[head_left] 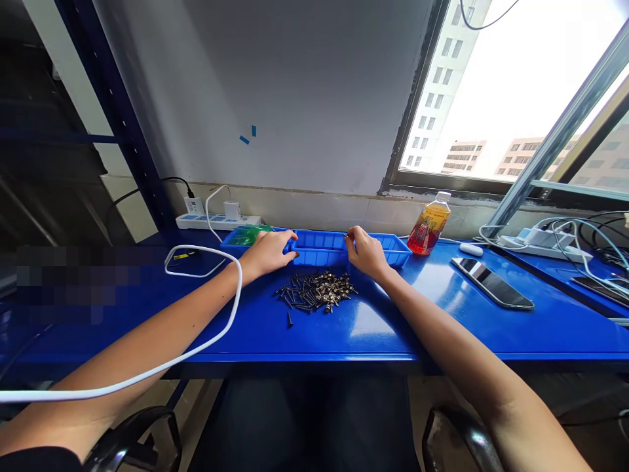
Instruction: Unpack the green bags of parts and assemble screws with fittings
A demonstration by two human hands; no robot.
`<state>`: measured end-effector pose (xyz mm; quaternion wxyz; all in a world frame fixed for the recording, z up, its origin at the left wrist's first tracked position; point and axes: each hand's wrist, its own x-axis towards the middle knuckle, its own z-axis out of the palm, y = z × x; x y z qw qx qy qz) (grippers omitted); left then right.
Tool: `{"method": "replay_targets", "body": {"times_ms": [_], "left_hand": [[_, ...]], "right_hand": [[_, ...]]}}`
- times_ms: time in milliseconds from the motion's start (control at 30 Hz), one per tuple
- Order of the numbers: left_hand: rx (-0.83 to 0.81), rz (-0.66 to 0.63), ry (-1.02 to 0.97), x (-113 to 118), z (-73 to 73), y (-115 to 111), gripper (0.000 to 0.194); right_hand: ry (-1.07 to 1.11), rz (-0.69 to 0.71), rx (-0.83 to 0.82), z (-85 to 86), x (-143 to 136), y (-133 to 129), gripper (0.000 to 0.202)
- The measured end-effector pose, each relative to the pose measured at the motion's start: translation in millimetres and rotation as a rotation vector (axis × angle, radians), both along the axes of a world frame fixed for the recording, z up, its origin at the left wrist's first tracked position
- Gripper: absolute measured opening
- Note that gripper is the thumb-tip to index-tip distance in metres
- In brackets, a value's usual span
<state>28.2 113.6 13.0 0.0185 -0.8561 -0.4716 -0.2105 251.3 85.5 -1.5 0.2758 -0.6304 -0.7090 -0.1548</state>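
A long blue divided tray [319,240] lies along the back of the blue table. My left hand [268,252] is at its left part, with thumb and fingers curled round a blue wall of the tray. Over the right part of the tray, my right hand [367,252] pinches a small dark piece, seemingly a screw [345,234], mostly hidden by the fingertips. In front of the tray is a loose pile of dark screws [301,292] mixed with shinier, brass-toned hardware [331,290]. One dark screw [289,320] lies apart, nearer the table edge.
Green plastic [248,235] fills the tray's left end. A white cable [234,308] loops over my left forearm. A drink bottle [430,225], a phone [491,283] and a white case [470,250] stand or lie right. Power strips [216,221] sit at the back.
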Motion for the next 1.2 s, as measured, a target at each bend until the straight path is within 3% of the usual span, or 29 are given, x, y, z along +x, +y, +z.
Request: {"method": "replay_targets", "body": {"times_ms": [200, 467, 633, 767, 933, 1200], "left_hand": [[0.047, -0.079, 0.058, 3, -4.2, -3, 0.024], [0.096, -0.05, 0.192, 7, -5.1, -7, 0.024], [0.126, -0.035, 0.062, 7, -3.8, -7, 0.025], [0.195, -0.154, -0.083, 11, -6.6, -11, 0.029], [0.279, -0.333, -0.152, 19, -15.6, -17, 0.025], [0.299, -0.321, -0.177, 16, -15.9, -15, 0.014]], "right_hand": [[-0.023, 0.037, 0.009, -1.9, 2, 2, 0.017], [-0.062, 0.025, -0.03, 2.6, 0, -1, 0.018], [-0.084, 0.032, 0.023, 14.4, -2, -5, 0.014], [-0.011, 0.137, 0.078, 19.6, -13, -14, 0.013], [-0.061, 0.335, -0.013, 14.1, -37, -25, 0.016], [-0.026, 0.352, -0.02, 7.3, -41, -23, 0.02]]}}
